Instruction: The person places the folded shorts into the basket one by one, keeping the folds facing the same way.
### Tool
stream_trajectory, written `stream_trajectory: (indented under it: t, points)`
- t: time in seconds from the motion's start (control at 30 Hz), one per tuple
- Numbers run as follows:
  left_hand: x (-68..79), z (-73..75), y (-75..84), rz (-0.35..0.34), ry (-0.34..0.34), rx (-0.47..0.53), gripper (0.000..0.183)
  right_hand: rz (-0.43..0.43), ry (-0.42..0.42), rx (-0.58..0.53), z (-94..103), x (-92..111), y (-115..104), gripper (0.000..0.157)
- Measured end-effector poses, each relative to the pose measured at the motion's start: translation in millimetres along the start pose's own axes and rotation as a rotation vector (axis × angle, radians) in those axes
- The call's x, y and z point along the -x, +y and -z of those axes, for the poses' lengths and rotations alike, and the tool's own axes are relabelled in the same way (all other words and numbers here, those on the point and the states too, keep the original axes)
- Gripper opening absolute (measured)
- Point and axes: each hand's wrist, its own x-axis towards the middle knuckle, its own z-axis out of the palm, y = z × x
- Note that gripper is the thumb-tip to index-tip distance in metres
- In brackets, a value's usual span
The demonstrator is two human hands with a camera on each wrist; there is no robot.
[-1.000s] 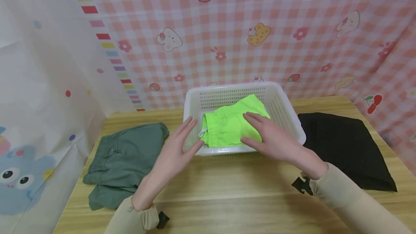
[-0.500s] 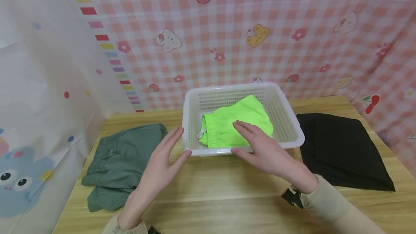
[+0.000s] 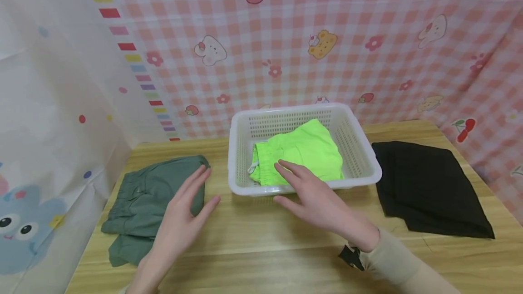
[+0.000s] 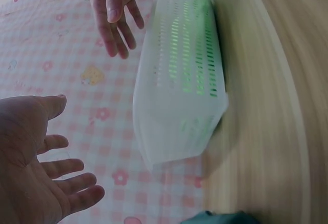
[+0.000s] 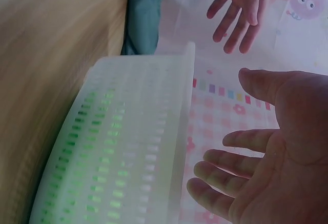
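Neon green shorts [image 3: 310, 151] with an elastic waistband and a pale drawstring lie folded in a white plastic basket [image 3: 304, 189]. My left hand [image 3: 180, 221] is held in the air with fingers extended, nearest the dark green folded shorts [image 3: 143, 194] on the left. My right hand [image 3: 314, 198] hovers by the basket's front rim, its fingers spread and holding nothing. In the left wrist view the left hand [image 4: 36, 162] is apart from the basket [image 4: 177, 80]. In the right wrist view the right hand [image 5: 266, 152] is also clear of the basket wall [image 5: 123, 142].
A folded black garment [image 3: 433, 189] lies right of the basket. Everything rests on a wood-grain table [image 3: 253, 257]. A pink checked cloth [image 3: 278, 35] hangs behind, and a white patterned sheet [image 3: 61, 103] hangs on the left. A black strap piece [image 3: 352, 257] sits at the right cuff.
Both hands have drawn back toward me and to the left, away from over the basket. The basket, the neon green shorts and the other garments stay in place.
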Motion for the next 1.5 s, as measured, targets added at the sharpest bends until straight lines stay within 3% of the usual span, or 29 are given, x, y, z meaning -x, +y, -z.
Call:
stream_trajectory:
  t: [0.6, 1.1, 1.5]
  points:
    - [17.2, 13.6, -22.8, -0.001, 0.043, -0.052, 0.06, 0.105, -0.016, -0.01, -18.0, -9.1, -31.0, 0.073]
    - [19.7, 27.3, -35.0, 0.028, 0.048, -0.095, 0.061, 0.168, -0.037, -0.029, -31.2, -18.4, -50.5, 0.074]
    - [21.3, 36.1, -56.5, 0.08, 0.009, -0.152, 0.064, 0.232, -0.068, 0.018, -42.5, -23.7, -69.6, 0.072]
